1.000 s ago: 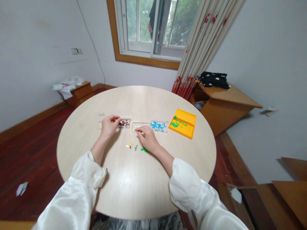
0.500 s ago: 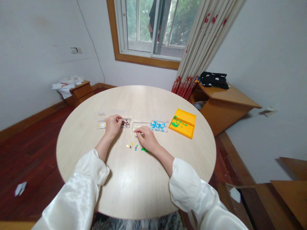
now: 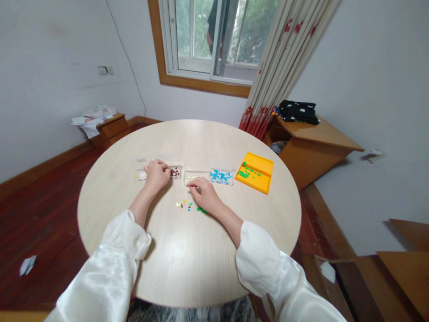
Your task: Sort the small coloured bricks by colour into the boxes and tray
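My left hand [image 3: 156,174] rests curled at the edge of a clear tray of dark red pieces [image 3: 175,171], fingertips pinched together over it. My right hand [image 3: 204,193] lies on the round table [image 3: 187,250], fingers bent at the front edge of a clear tray with pale yellow pieces [image 3: 192,176]. A small scatter of mixed coloured pieces [image 3: 187,206] lies on the table between my hands, with green ones partly under my right hand. What either hand holds is too small to make out.
A clear tray of blue pieces [image 3: 221,176] and an orange tray with green pieces [image 3: 254,172] sit to the right. Another clear tray with a yellow piece [image 3: 140,175] is at the left. A wooden cabinet [image 3: 311,143] stands beyond the table's right edge.
My left hand has slid right, from the far-left tray to the edge of the dark red tray. My right hand has barely moved.
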`<action>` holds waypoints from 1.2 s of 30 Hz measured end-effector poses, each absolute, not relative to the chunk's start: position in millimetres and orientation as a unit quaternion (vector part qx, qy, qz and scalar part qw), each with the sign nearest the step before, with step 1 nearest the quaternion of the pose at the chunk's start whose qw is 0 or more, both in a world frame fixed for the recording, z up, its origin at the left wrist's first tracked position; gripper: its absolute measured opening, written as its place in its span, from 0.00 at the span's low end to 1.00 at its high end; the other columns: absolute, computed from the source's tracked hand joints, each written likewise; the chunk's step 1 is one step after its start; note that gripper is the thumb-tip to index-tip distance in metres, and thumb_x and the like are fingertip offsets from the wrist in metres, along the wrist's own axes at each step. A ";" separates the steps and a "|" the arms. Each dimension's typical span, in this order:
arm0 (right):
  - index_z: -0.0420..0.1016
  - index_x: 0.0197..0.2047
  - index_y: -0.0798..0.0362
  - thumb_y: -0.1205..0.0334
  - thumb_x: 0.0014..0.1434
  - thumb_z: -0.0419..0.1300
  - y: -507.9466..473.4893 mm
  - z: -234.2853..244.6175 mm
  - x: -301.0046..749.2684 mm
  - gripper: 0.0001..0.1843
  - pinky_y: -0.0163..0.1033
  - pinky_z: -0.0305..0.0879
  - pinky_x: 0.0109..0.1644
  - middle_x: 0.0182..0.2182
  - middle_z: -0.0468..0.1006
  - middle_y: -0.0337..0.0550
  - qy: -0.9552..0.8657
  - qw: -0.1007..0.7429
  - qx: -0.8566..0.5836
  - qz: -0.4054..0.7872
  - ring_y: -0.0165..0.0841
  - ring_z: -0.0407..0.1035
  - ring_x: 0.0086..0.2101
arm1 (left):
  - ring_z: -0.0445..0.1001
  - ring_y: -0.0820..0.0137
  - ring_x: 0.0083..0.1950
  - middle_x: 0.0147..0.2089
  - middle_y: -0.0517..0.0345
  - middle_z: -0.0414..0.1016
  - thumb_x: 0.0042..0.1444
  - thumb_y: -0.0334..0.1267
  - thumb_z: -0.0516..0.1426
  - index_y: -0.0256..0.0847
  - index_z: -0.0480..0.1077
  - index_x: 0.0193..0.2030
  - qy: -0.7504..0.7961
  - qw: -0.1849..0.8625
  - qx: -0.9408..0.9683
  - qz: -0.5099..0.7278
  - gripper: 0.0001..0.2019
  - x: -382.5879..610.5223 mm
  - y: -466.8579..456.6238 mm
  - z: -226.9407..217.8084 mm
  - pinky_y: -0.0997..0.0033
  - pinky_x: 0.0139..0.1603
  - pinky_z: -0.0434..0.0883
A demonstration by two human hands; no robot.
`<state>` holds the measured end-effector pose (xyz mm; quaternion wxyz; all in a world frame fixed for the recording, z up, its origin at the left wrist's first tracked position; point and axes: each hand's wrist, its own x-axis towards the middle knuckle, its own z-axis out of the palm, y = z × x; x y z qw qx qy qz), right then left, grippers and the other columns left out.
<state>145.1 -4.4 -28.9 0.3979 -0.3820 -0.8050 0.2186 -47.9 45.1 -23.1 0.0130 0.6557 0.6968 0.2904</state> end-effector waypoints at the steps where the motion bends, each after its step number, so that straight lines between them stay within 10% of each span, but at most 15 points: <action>1: 0.73 0.34 0.53 0.74 0.55 0.54 -4.6 -28.2 144.9 0.10 0.40 0.62 0.46 0.33 0.75 0.43 -0.806 0.397 -0.381 0.218 0.32 0.66 0.37 | 0.64 0.54 0.49 0.41 0.46 0.72 0.49 0.35 0.48 0.40 0.76 0.29 0.695 0.017 0.660 0.284 0.14 -47.6 44.6 -22.8 0.52 0.47 0.57; 36: 0.73 0.33 0.54 0.77 0.53 0.54 -1.7 -31.9 146.6 0.11 0.40 0.62 0.47 0.34 0.75 0.43 -0.819 0.376 -0.379 0.210 0.32 0.66 0.39 | 0.64 0.55 0.49 0.43 0.46 0.71 0.52 0.33 0.47 0.40 0.77 0.37 0.696 0.017 0.673 0.249 0.17 -47.0 41.4 -21.5 0.54 0.47 0.58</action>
